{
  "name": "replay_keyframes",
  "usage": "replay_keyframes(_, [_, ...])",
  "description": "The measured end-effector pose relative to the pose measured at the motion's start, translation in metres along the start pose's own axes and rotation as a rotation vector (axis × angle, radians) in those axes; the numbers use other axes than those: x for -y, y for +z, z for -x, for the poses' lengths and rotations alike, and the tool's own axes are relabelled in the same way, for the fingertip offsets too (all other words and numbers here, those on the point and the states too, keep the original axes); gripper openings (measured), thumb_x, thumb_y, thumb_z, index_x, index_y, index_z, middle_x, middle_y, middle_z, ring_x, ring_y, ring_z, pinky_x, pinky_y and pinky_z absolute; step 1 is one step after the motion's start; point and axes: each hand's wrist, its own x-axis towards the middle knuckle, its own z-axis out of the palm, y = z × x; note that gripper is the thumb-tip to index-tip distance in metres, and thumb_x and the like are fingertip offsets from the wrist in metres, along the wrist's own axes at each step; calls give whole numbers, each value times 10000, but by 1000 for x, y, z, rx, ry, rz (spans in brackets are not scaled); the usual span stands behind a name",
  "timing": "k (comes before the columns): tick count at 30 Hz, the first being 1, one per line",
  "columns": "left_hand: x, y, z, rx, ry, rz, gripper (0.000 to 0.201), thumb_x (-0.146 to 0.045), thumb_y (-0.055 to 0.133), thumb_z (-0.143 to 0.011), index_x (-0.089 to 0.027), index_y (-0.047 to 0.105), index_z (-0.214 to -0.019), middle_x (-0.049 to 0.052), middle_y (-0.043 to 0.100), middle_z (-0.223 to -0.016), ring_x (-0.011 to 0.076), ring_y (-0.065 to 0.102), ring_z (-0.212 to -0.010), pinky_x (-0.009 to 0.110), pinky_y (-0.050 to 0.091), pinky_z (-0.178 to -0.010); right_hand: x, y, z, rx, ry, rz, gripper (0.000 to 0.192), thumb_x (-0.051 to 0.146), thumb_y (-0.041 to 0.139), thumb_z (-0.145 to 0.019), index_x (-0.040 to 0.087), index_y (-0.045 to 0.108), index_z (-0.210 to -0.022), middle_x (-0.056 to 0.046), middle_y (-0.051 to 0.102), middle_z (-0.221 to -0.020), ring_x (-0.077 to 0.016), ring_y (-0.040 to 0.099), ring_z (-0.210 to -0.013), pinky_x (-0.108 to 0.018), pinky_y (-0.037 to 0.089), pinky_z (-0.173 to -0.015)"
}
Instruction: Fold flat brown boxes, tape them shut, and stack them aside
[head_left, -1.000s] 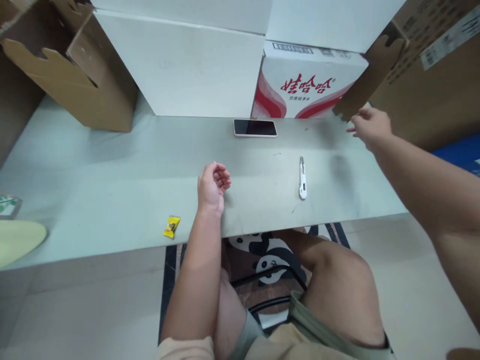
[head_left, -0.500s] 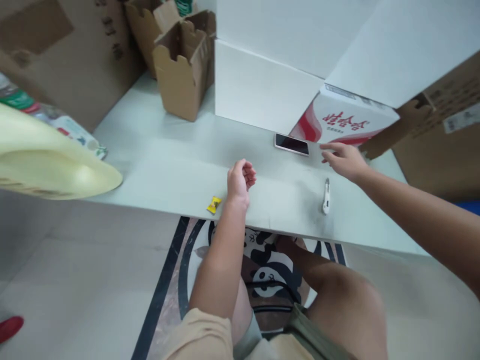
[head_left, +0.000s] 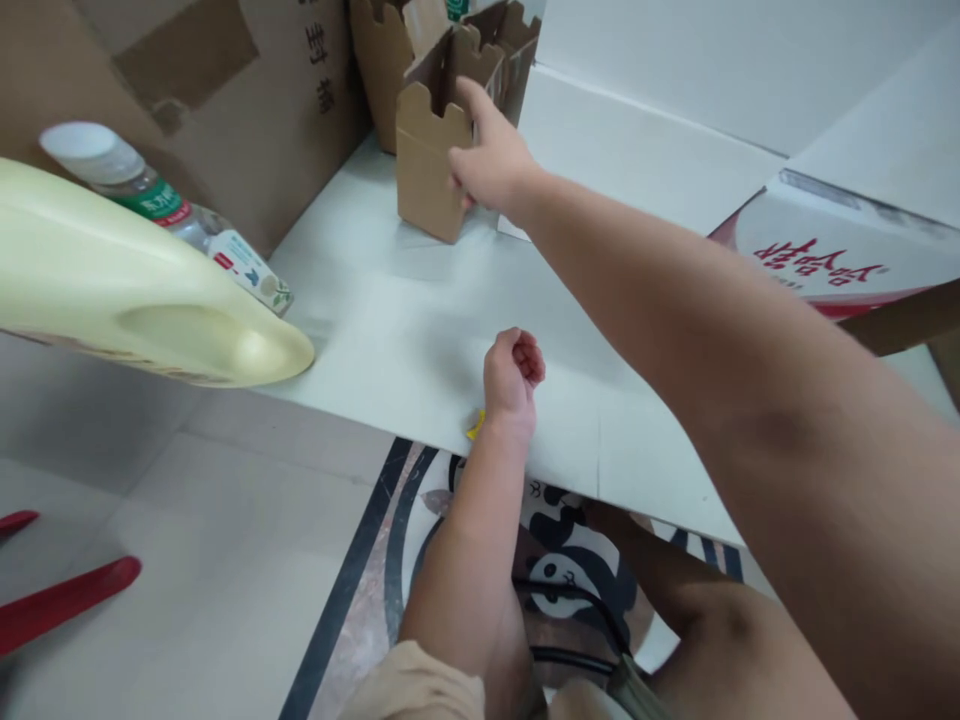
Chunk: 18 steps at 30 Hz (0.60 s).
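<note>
While left hand (head_left: 512, 375) rests fisted, right hand (head_left: 487, 160) grips open brown carton (head_left: 427, 165).

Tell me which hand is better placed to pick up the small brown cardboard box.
Right. The right hand already grips the small brown cardboard box; the left hand rests fisted at the white table edge.

At upper centre the right hand (head_left: 491, 160) grips a small carton (head_left: 429, 175) on the table (head_left: 390, 330); the left hand (head_left: 512, 375) rests fisted mid-frame beside a yellow candy (head_left: 475, 425).
</note>
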Motion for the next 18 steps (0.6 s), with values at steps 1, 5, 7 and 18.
replay_keyframes(1, [-1, -1, 0, -8, 0, 14, 266, -266, 503, -880, -182, 536, -630, -37, 483, -510, 59, 421, -418, 209, 283, -465, 9, 3, -3, 30, 87, 32, 752, 86, 320, -871, 143, 188, -1609, 51, 582, -933, -41, 703, -775, -301, 529, -787])
replay_keyframes(5, [-2, -1, 0, -20, 25, 44, 265, -245, 509, -878, -178, 531, -623, -41, 469, -502, 54, 409, -415, 196, 270, -451, 15, 5, -2, 85, 191, -1, 657, 180, 365, -929, 177, 224, -1570, -11, 645, -1066, -41, 697, -635, -96, 429, -560])
replay_keyframes(7, [-1, 0, 0, -14, 43, 44, 264, -248, 506, -877, -179, 530, -623, -42, 470, -499, 55, 408, -411, 195, 270, -445, 6, 2, 4, 76, 144, -54, 603, 185, 478, -868, 251, 403, -1463, -2, 639, -1171, -51, 668, -561, -106, 321, -408])
replay_keyframes(18, [2, -4, -3, -272, 717, -92, 216, -185, 487, -862, -206, 443, -652, -32, 412, -619, 102, 421, -588, 257, 355, -601, -20, -71, 100, -94, 98, -78, 140, 129, 548, -922, 140, 664, -1000, -24, 701, -1002, -37, 574, -527, -189, 325, -436])
